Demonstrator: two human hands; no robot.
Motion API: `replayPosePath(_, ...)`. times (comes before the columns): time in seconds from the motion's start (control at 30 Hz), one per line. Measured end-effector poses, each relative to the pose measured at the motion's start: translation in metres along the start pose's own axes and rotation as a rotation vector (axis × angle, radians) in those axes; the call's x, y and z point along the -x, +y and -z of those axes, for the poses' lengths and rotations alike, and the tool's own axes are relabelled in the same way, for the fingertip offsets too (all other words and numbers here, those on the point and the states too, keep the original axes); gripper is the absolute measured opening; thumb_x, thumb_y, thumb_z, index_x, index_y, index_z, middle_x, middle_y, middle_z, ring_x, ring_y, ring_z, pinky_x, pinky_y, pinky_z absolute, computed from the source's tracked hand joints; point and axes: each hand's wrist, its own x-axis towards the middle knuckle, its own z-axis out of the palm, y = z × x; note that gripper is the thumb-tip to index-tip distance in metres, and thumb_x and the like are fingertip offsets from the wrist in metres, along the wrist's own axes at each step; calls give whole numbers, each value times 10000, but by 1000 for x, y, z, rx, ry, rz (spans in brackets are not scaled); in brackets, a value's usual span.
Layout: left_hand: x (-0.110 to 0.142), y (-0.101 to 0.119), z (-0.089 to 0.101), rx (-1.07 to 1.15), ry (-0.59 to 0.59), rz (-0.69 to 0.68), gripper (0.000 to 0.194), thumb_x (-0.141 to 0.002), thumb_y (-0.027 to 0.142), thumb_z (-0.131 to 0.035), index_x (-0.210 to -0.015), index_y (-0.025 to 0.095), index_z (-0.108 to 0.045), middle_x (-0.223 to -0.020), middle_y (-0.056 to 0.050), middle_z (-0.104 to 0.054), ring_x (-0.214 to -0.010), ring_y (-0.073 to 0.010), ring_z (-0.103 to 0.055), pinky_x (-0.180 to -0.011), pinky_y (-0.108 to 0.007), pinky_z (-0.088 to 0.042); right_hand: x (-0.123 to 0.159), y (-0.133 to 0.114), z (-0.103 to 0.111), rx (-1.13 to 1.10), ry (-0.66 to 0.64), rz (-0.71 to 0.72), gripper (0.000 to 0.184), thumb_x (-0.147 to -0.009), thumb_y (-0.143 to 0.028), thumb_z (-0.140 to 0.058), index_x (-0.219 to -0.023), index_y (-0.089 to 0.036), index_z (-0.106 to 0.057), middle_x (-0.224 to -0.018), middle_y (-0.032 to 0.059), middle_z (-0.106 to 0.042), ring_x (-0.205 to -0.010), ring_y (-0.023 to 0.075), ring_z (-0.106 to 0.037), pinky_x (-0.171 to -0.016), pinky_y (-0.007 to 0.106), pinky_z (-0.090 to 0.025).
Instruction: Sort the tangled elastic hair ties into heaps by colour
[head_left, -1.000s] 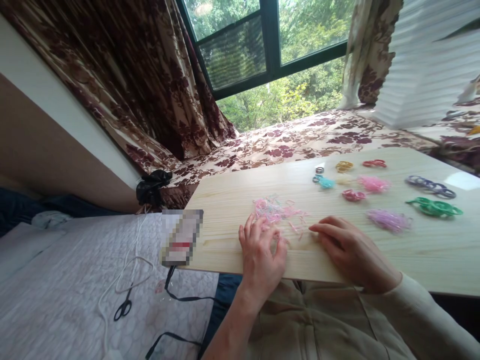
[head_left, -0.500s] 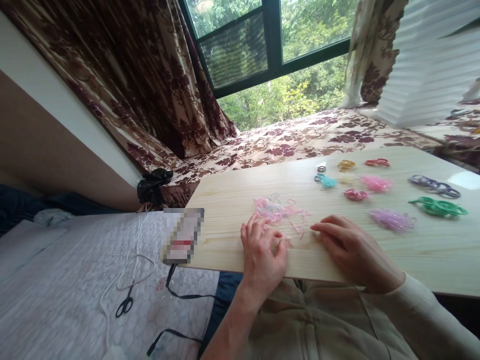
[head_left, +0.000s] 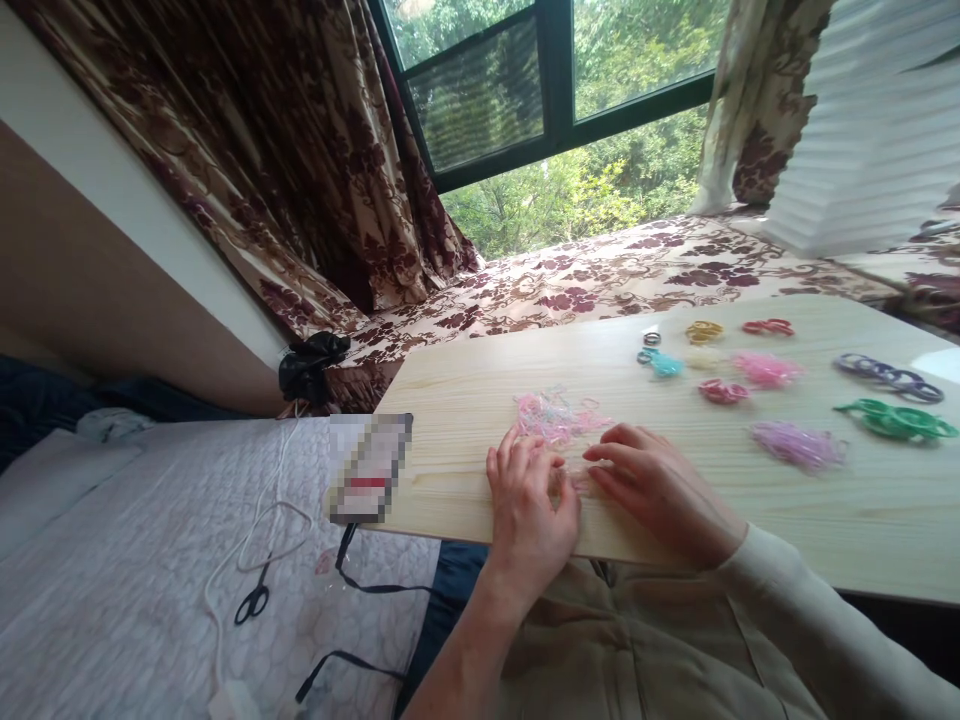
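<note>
A loose pile of small, thin elastic bands (head_left: 555, 412), mostly pink with some pale and bluish ones, lies on the light wooden board (head_left: 457, 400). My left hand (head_left: 531, 490) rests at the near side of this pile, fingers bent and spread, thumb apart from the fingertips. Close by on the right, my right hand (head_left: 664, 487) reaches in from the side, its thumb and index finger a little apart over a few stray bands. Whether either hand pinches a single band is too small to see. Sorted heaps sit further right: purple bands (head_left: 799, 445), bright pink bands (head_left: 766, 369) and turquoise bands (head_left: 664, 364).
Green hair ties (head_left: 900, 420), dark purple ties (head_left: 889, 376), red ties (head_left: 768, 327) and yellow ties (head_left: 704, 331) lie at the board's right. A blurred-out device (head_left: 371, 470) is at its left edge. Black scissors (head_left: 253, 604) and a white cable (head_left: 214, 600) are on the bed.
My right hand has moved left, toward my left hand and the bands, and its thumb and index finger have parted slightly. The left hand stays nearly in place.
</note>
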Motion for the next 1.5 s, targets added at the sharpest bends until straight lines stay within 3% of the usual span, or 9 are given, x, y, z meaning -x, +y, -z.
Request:
replayPosePath(0.3,0,0,0,7,6,-8,129,-819,135,-583,-907,208,-641,-1149,-76,-646,-1287,-282,-450,-1115,-551,-341,-1,0,-10,28,-51,-14,197,-889,-277,-530,-801,-217,-697,-844,62,-624,-825,197,-573,-755,349,-446)
replayPosePath(0.5,0,-1,0,6,-4,-7,128,-827,151,-578,-921,214,-637,-1152,-69,-646,-1294,-291,-448,-1117,-556,-335,2,1,-6,22,-10,-7,201,-905,-273,-511,-801,-214,-672,-857,63,-626,-850,200,-581,-770,350,-440)
replayPosePath(0.97,0,-2,0,16,23,-42,291,-828,193,-603,-1114,240,-637,-1168,-67,-641,-1286,-288,-450,-1114,-543,-341,4,0,-4,-14,32,-6,244,-919,-295,-496,-786,-210,-681,-836,66,-626,-807,196,-594,-742,357,-473)
replayPosePath(1.27,0,-3,1,19,-5,-51,140,-870,261,-608,-933,298,-727,-1167,-47,-628,-1276,-281,-436,-1101,-577,-318,2,-5,-4,-48,80,87,199,-911,-272,-529,-803,-198,-677,-832,68,-622,-812,187,-581,-736,334,-488)
replayPosePath(1.5,1,-2,0,19,40,-31,141,-871,197,-585,-911,248,-711,-1125,-51,-650,-1258,-282,-456,-1103,-572,-329,4,-2,-4,-13,156,39,176,-896,-256,-542,-789,-196,-668,-848,64,-618,-801,187,-596,-726,338,-490)
